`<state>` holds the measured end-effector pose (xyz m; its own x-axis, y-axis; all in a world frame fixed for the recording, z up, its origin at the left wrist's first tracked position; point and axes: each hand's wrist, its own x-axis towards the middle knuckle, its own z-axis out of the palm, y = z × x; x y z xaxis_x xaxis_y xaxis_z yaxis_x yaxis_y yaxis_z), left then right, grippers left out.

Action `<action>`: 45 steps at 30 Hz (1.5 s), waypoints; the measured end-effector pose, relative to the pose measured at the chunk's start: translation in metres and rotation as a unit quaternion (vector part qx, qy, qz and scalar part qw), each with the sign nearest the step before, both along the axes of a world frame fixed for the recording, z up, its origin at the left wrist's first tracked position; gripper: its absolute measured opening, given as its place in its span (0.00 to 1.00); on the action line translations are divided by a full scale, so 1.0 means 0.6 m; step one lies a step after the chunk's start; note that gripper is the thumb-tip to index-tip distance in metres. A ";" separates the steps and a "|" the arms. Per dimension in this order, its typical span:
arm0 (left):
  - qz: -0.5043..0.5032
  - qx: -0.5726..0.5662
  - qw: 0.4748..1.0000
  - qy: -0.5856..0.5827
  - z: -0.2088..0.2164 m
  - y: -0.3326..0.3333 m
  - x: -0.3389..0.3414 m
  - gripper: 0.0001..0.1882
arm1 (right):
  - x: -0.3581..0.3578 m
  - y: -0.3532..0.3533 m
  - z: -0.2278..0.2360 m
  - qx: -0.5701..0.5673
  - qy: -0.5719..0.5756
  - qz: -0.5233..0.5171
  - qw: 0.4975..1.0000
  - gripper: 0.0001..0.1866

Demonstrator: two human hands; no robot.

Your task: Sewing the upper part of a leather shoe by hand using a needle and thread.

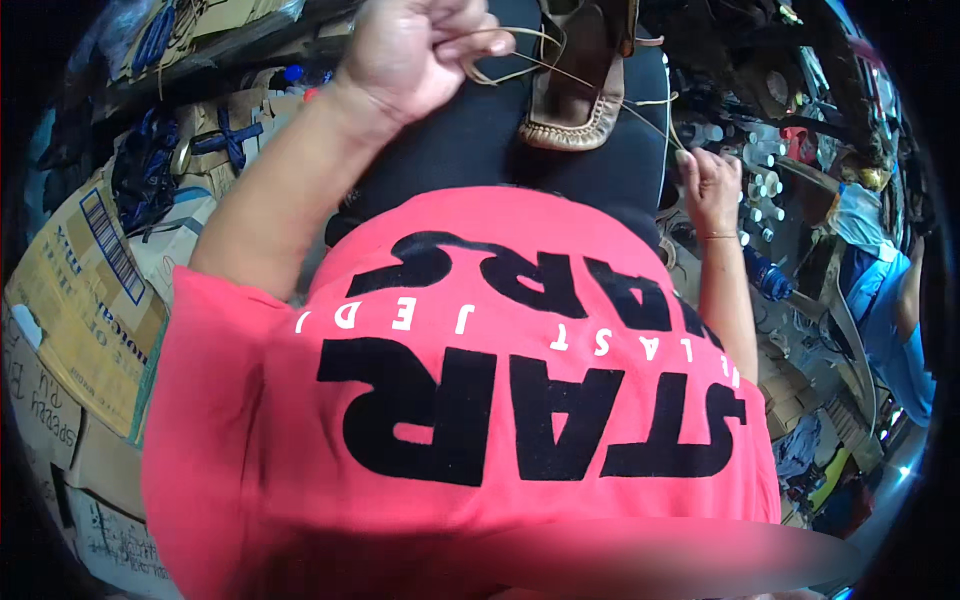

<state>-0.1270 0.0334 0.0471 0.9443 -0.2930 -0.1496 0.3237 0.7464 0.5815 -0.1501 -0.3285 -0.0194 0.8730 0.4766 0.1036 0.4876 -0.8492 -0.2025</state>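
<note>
Head view: a brown leather shoe [577, 85] lies over my dark trousers [440, 150], a little right of my middle, its long axis running near to far. Its rounded, gathered-stitch toe points near, toward my body; the opening stretches to the far side, cut off by the upper edge. My left hand [405, 55], to the left of the shoe, is closed with its fingers pinching a pale cord [525, 31]. My right hand [714, 185], lower and to the right, curls closed on cord too, well apart from the leather.
</note>
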 end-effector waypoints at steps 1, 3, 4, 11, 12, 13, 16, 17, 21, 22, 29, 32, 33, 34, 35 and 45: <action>-0.011 0.017 1.000 -0.001 -0.006 0.012 -0.005 0.24 | -0.004 -0.008 0.002 -0.023 0.009 -0.001 1.000 0.16; -0.033 -0.018 0.999 -0.001 -0.026 0.035 -0.005 0.23 | -0.009 -0.003 -0.003 -0.020 0.009 -0.010 1.000 0.17; -0.034 -0.015 0.999 -0.003 -0.032 0.044 0.000 0.23 | -0.011 0.003 -0.006 -0.014 0.016 -0.015 1.000 0.17; -0.114 0.494 0.862 -0.017 0.013 0.153 0.039 0.10 | -0.032 -0.068 -0.004 0.651 0.442 -0.241 0.569 0.31; -0.069 0.509 0.856 -0.055 0.043 0.153 0.015 0.13 | -0.023 -0.050 0.021 0.657 0.400 -0.301 0.563 0.32; -0.033 0.517 0.849 -0.103 0.059 0.146 0.008 0.16 | -0.015 -0.054 0.031 0.589 0.359 -0.323 0.648 0.31; -0.081 0.624 0.686 -0.365 0.047 0.052 0.050 0.21 | 0.012 -0.013 0.081 0.426 0.171 -0.264 0.848 0.26; -0.042 0.636 0.616 -0.463 0.022 0.022 0.052 0.23 | 0.028 0.016 0.099 0.385 0.144 -0.204 0.888 0.23; -0.037 0.625 0.643 -0.442 -0.025 -0.081 0.068 0.23 | 0.063 0.133 0.162 0.145 0.130 0.069 0.978 0.16; -0.034 0.625 0.641 -0.445 -0.030 -0.088 0.074 0.23 | 0.065 0.151 0.167 0.087 0.152 0.097 0.980 0.15; -0.110 0.541 0.703 -0.448 -0.053 -0.105 0.093 0.13 | 0.067 0.157 0.133 0.078 0.196 0.145 0.967 0.10; -0.051 0.578 0.657 -0.481 -0.098 -0.107 0.102 0.18 | 0.059 0.156 0.134 0.084 0.198 0.162 0.963 0.08; -0.051 0.579 0.657 -0.481 -0.096 -0.109 0.104 0.18 | 0.054 0.151 0.133 0.098 0.211 0.154 0.960 0.07; -0.077 0.571 0.671 -0.466 -0.096 -0.111 0.104 0.20 | 0.045 0.146 0.137 0.098 0.212 0.154 0.960 0.07; -0.104 0.563 0.685 -0.450 -0.095 -0.112 0.104 0.22 | 0.034 0.141 0.142 0.120 0.222 0.134 0.958 0.09; -0.129 0.551 0.676 -0.471 -0.089 -0.110 0.118 0.20 | 0.026 0.118 0.163 0.228 0.296 -0.017 0.928 0.16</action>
<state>-0.0562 -0.0326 -0.0063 0.7110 -0.6674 0.2215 -0.5417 -0.3191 0.7776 -0.1346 -0.2575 0.0783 0.8551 0.4717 -0.2149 0.1508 -0.6230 -0.7675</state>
